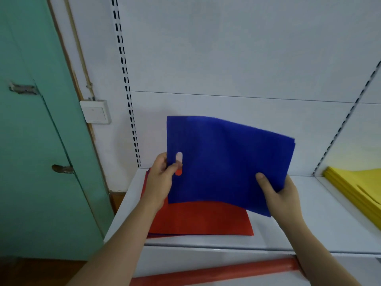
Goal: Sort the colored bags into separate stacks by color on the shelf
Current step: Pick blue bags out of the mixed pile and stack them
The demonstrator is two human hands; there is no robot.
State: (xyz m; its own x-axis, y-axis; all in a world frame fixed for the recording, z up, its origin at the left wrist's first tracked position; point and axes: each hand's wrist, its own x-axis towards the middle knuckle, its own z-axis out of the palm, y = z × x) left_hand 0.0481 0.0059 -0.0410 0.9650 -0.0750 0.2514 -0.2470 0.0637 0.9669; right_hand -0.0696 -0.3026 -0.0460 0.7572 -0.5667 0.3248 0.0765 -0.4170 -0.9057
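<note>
A blue bag (226, 162) with an oval handle hole is lifted above the white shelf (299, 223). My left hand (160, 178) pinches its left edge beside the hole, and my right hand (280, 195) grips its lower right corner, thumb on top. Under it a pile lies flat on the shelf with a red bag (202, 219) on top; a thin blue edge shows beneath the red one. At the far right of the shelf sits a stack of yellow bags (358, 186).
A slotted upright (127, 96) runs up the white back panel on the left, with another upright (342, 129) on the right. A green door (31, 120) and a wall switch (95, 112) are to the left. A red roll (216, 272) lies below the shelf front.
</note>
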